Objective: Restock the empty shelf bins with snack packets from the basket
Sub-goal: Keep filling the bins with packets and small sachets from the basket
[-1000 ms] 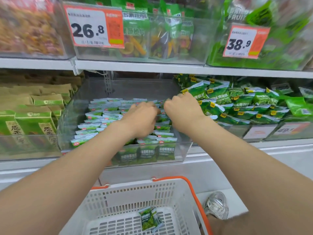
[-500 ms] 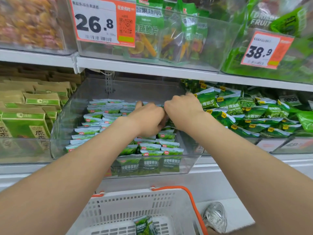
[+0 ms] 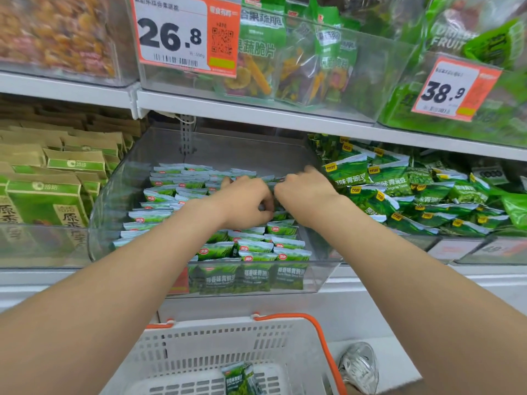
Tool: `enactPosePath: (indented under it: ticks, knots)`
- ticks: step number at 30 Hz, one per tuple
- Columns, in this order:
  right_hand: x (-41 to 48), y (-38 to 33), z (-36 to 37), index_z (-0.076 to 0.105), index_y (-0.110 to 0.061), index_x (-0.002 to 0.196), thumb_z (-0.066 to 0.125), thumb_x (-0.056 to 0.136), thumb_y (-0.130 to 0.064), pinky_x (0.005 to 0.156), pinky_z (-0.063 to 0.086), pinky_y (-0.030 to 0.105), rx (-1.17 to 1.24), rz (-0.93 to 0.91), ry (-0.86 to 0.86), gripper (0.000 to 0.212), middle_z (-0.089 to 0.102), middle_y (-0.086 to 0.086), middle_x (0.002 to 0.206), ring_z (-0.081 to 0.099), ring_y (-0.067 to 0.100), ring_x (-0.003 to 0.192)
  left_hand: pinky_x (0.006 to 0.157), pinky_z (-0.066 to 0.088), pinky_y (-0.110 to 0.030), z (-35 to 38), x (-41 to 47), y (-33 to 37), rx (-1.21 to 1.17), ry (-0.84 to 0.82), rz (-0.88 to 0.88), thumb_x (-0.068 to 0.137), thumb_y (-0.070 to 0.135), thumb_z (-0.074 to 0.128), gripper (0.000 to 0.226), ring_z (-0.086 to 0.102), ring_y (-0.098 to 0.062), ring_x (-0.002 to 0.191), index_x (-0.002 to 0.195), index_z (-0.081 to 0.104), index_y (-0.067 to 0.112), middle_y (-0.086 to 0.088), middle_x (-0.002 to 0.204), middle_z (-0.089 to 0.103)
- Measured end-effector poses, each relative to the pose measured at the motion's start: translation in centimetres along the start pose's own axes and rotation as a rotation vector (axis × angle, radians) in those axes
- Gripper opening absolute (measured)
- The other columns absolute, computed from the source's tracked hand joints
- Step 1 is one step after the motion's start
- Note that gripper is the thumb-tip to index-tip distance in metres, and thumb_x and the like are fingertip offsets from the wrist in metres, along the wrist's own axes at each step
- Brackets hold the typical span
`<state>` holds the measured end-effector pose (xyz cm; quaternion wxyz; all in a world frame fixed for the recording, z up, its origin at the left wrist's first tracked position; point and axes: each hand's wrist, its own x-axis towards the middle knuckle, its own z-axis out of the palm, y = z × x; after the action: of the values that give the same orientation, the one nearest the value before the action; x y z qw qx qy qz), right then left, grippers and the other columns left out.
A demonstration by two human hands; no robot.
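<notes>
**Fingertips buried among packets, edges cutting off the rest**

Your left hand [image 3: 245, 203] and right hand [image 3: 305, 195] meet knuckles-up over the clear bin [image 3: 108, 223]. Their fingers curl down out of sight between the green packets [image 3: 159, 195], so you cannot tell whether either one pinches a packet. Your left forearm covers most of the bin's orange price tag [image 3: 180, 282]. The bottom edge cuts off the basket [image 3: 216, 343] and the single packet [image 3: 241, 379] lying in it. The labels [image 3: 452, 248] on the right-hand bins are blurred past reading. The top-left bin [image 3: 57, 38] shows only a brown-orange smear, and you cannot tell what the crumpled clear thing [image 3: 359, 366] beside the basket is.
</notes>
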<state>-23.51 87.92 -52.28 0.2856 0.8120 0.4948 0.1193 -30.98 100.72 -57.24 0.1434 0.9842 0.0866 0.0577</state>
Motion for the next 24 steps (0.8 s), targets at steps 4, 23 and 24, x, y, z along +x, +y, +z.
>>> enactPosePath:
  ticks: [4, 23, 24]
  knots:
    - [0.0, 0.6, -0.4, 0.045, -0.024, 0.098, 0.059, 0.094, -0.005, 0.116, 0.028, 0.045, -0.019, 0.011, 0.016, 0.024, 0.064, 0.006, 0.121, 0.061, 0.029, 0.115, 0.093, 0.031, -0.052, 0.7, 0.2, -0.2, 0.083, -0.051, 0.027, 0.102, 0.029, 0.048, 0.028, 0.052, -0.028, 0.101, 0.084, 0.066, 0.017, -0.003, 0.100, 0.066]
    - [2.0, 0.6, 1.0, 0.058, -0.017, 0.129, 0.064, 0.096, -0.010, 0.110, 0.036, 0.043, 0.145, 0.095, 0.004, 0.034, 0.057, 0.011, 0.133, 0.060, 0.034, 0.122, 0.112, 0.036, -0.059, -0.1, 0.4, -0.9, -0.013, -0.061, 0.037, 0.103, 0.038, 0.058, 0.031, 0.050, -0.026, 0.133, 0.134, 0.060, 0.033, 0.007, 0.138, 0.062]
    - [2.0, 0.7, 0.9, 0.059, -0.017, 0.130, 0.066, 0.096, -0.012, 0.107, 0.039, 0.042, 0.146, 0.109, 0.029, 0.035, 0.058, 0.011, 0.132, 0.061, 0.034, 0.121, 0.112, 0.040, -0.057, -0.3, 0.3, -1.0, -0.047, -0.041, 0.059, 0.102, 0.036, 0.061, 0.031, 0.053, -0.023, 0.131, 0.132, 0.061, 0.033, 0.009, 0.137, 0.062]
